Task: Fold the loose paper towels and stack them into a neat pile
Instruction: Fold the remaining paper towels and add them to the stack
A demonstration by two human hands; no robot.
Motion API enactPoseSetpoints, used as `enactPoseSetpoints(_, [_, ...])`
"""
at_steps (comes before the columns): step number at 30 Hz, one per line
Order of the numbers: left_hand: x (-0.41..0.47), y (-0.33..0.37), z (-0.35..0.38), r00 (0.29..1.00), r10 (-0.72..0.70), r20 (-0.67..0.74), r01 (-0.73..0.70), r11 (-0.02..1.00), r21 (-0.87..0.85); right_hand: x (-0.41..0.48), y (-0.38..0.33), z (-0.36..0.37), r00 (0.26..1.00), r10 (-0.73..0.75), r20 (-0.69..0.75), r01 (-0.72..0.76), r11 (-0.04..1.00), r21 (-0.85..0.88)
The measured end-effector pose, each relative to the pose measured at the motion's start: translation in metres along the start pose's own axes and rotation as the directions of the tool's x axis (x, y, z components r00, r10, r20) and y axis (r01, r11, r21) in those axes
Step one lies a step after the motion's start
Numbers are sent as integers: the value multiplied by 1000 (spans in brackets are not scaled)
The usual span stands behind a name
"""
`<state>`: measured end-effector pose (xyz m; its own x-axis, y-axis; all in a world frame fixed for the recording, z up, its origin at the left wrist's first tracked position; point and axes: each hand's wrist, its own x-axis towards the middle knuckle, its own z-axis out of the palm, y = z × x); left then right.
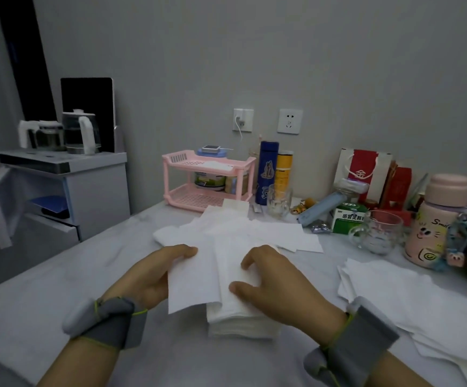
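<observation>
Gray wrist bands [106, 322] on both forearms at the near edge of a pale table [59, 289]. Left hand [154, 277] gripping the left edge of a paper towel [196, 277], thumb on top, fingers curled underneath and mostly hidden. Right hand [277, 283] on the right part of the same paper towel, fingers bent, thumb and fingertips pinching it down. Directly below that hand, a stack of folded towels [240, 319] flat on the table, edges roughly lined up, with the held paper towel draped partly over it. To the right, apart from the stack, a spread of loose towels [410, 297] overlapping unevenly. Just behind the hands, a second heap of loose sheets [254, 233], unfolded and fanned out. Farther right, a glass cup [377, 233] beside a pink flask [436, 219], and a green box [348, 219] just behind the cup. Along the wall, a pink rack [207, 180] with two shelves, then a blue bottle [267, 174] upright, a yellow can [284, 169] touching or just beside it, cannot tell which, and a red and white bag [363, 166]. Far left, off the table, a white cabinet [87, 185] with its door open and a kettle [81, 132] on top. On the wall above, a socket [290, 121].
</observation>
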<state>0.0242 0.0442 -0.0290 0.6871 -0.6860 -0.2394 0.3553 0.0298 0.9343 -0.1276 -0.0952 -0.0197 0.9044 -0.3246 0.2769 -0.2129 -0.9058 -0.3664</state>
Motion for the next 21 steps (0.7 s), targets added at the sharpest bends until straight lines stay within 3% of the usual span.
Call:
enactPoseSetpoints(7, [-1,4,5,1000,10,-6,-10,1000,3,7,-6,10,997,-38,-64,25,981,-190])
enactPoseSetpoints(14, [-2,7,2,1000,5,-2,-5,1000,-2,12,-4,3,967,-18,-254,40,996,81])
enactPoseSetpoints(21, [-5,11,1,999,-20,-27,20,1000,16,9,-8,8,975,-187,-121,191,981,22])
